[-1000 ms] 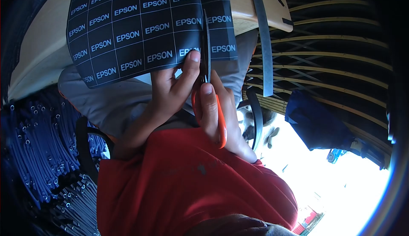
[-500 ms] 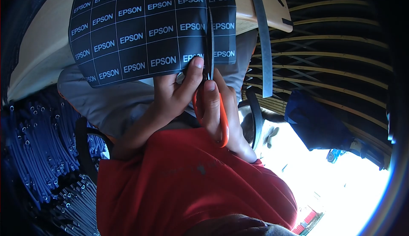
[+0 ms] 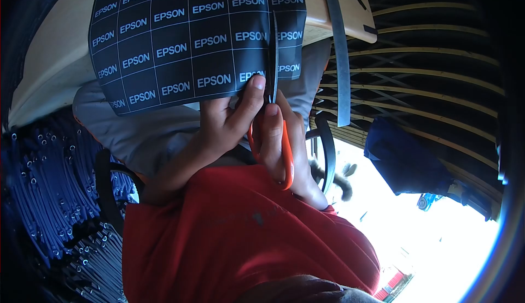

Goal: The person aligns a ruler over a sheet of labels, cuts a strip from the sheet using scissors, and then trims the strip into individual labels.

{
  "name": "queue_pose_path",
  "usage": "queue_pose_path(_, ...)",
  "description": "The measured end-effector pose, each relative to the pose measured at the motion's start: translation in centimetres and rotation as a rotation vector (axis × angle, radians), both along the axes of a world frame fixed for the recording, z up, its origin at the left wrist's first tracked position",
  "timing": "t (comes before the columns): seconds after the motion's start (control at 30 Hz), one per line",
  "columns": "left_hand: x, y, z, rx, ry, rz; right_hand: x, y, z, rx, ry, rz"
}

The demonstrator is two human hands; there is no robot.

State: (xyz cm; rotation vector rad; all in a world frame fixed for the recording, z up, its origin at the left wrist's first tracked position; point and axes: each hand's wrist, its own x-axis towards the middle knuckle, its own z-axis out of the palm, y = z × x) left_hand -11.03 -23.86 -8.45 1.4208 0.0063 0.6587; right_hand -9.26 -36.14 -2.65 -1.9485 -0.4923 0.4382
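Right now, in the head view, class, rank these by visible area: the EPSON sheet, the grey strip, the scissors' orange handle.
1. EPSON sheet, clearly largest, though the frame crops it.
2. Grey strip, long but narrow.
3. Orange handle, partly covered.

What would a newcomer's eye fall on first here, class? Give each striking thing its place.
First, the dark sheet printed with rows of EPSON, top centre-left, its near edge in the left hand. Next, the orange-handled scissors in the right hand, blades pointing up towards the sheet's right side. Then the red shirt, filling the lower middle.
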Motion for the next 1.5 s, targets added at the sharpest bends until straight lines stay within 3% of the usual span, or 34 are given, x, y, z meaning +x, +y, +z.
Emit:
queue_pose_path(0.67,0.03,-0.32,0.58,-0.131,-0.007,0.006,-0.09,0.27,-0.25,-0.015,-0.066,-0.011)
queue_pose_path(1.5,0.18,-0.24,0.22,-0.073,-0.050,0.029,-0.23,0.48,-0.42,-0.002,-0.107,-0.026)
